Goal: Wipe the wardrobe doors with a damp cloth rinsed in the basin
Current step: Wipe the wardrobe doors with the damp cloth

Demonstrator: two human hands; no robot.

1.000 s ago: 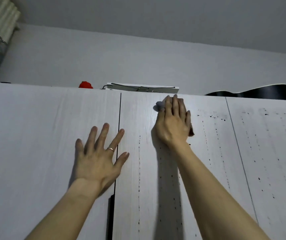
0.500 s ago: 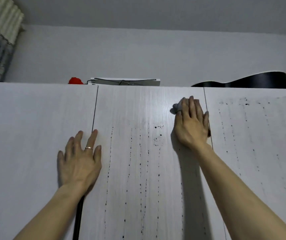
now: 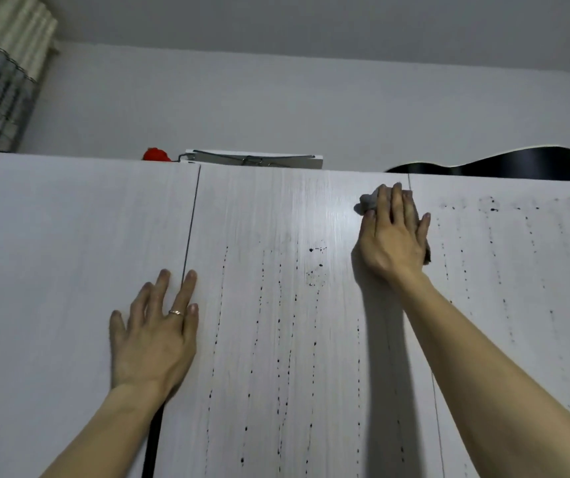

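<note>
Right hand (image 3: 394,239) flat over cloth (image 3: 367,202).

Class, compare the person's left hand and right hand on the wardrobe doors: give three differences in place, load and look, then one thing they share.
The right hand presses a grey cloth against the middle door; the left hand lies bare across a seam. The right hand is near the door's top edge; the left hand sits lower. The left hand wears a ring; the right hand shows none. Both lie flat, pointing upward.
</note>
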